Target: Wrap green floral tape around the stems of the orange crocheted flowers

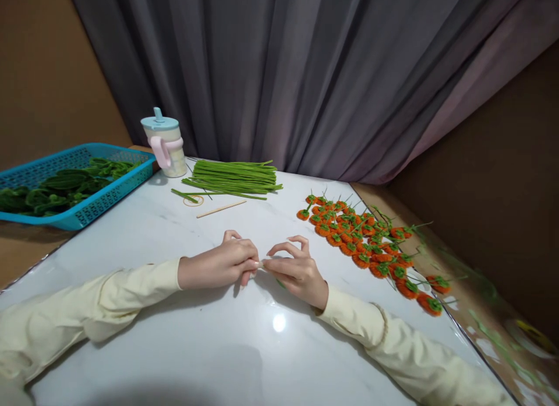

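Setting: a plain brown-walled corner, closed off at the back by a heavy grey-purple curtain (pixel 283 68) hanging in deep folds. Before it, a glossy white table (pixel 196 348) with faint grey veining and a bright spot of reflected light near its middle.

Item, in hand: one thin piece (pixel 261 265), pale yellowish, slight, its short visible length bridging the gap between the two hands above the near middle of the table; its ends are hidden by fingers, so full shape and material cannot be told.

Left hand (pixel 231 260): cream sleeve; thumb and fingers drawn together on the piece, knuckles up.

Right hand (pixel 297 272): cream sleeve; thumb and forefinger pinching the piece's other side, remaining fingers raised and bent. A small green bit (pixel 280 283) shows just below this hand; whether it is joined to the piece I cannot tell.

Beyond the hands: one slim wooden stick (pixel 221 209), lying aslant; one thin tan loop (pixel 193 205), with a short green length across it; one stack of bright green fuzzy stems (pixel 233 176), laid mostly parallel.

To the right: a crowded group of fuzzy orange persimmon-like ornaments (pixel 349 237), squat, with green leafy tops, many trailing a thin green stalk.

To the left: one lidded tumbler (pixel 174 161), pale, with light-blue lid and pink handle; one blue perforated plastic basket (pixel 116 196) holding dark green leaf-shaped pieces (pixel 65 182).
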{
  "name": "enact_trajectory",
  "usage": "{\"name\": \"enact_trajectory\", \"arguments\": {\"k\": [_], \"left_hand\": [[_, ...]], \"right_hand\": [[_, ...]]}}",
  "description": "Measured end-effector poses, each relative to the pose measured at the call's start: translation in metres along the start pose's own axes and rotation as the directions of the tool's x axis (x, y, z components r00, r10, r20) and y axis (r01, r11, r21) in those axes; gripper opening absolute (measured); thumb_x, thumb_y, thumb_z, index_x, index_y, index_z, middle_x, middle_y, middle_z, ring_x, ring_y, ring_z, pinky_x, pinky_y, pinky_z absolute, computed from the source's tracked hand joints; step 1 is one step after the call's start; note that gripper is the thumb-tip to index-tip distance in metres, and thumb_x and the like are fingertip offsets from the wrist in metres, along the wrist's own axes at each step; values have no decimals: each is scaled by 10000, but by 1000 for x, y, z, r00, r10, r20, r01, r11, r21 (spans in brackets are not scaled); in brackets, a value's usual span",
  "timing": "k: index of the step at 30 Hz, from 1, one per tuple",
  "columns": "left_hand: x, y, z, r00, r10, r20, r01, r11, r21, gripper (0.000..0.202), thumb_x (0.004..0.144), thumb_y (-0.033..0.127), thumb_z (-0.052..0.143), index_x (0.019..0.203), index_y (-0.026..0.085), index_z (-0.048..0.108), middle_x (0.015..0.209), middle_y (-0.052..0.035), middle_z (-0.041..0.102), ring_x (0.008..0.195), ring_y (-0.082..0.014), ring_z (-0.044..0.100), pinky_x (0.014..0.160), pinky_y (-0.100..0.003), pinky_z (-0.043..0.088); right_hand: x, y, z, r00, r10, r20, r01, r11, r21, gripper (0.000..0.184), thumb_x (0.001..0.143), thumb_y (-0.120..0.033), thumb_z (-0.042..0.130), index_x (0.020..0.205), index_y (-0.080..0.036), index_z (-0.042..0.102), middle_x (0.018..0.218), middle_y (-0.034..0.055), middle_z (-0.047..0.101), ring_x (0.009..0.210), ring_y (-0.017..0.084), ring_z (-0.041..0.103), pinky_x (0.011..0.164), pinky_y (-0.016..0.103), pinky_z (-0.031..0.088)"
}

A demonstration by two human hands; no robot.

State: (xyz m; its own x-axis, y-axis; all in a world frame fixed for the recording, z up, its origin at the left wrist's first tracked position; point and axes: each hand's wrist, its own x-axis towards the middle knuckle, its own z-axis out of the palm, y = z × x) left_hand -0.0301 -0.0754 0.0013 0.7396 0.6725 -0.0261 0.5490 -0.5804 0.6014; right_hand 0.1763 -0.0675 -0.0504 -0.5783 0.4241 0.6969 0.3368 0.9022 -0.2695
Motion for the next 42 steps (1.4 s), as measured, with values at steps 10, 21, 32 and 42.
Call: {"name": "enact_trajectory", "arguments": {"k": [10,21,32,42], "left_hand": [[-4,-2,12,957,230,-178,-133,890,436,128,943,126,397,864,149,496,870,-25,626,848,-157,573,952,-430,174],[-6,-3,13,964,217,-153,-142,908,395,218,819,-18,368,720,156,457,750,-15,609,1040,-192,530,948,-443,174],[-2,-3,10,949,256,-184,-144,870,471,155,934,115,374,844,156,494,889,-51,639,994,-187,566,979,-444,179],[-7,0,13,898,346,-271,-166,837,521,298,690,-100,372,781,154,499,739,-28,668,1165,-229,490,955,-449,139]], "right_hand": [[3,-4,-3,998,57,26,-57,998,22,166,925,-200,510,924,-221,674,669,-15,712,896,169,655,915,407,270],[-1,-4,2,990,-142,-18,139,981,-135,110,905,-124,521,917,-191,608,704,-16,723,916,168,654,845,381,293],[-2,0,3,997,-81,-8,80,994,-72,101,902,-154,528,879,-185,621,706,-3,722,892,163,649,794,372,299],[1,-5,3,993,-111,-40,107,989,-99,76,889,-137,553,857,-181,607,706,2,724,950,186,648,800,365,310]]}}
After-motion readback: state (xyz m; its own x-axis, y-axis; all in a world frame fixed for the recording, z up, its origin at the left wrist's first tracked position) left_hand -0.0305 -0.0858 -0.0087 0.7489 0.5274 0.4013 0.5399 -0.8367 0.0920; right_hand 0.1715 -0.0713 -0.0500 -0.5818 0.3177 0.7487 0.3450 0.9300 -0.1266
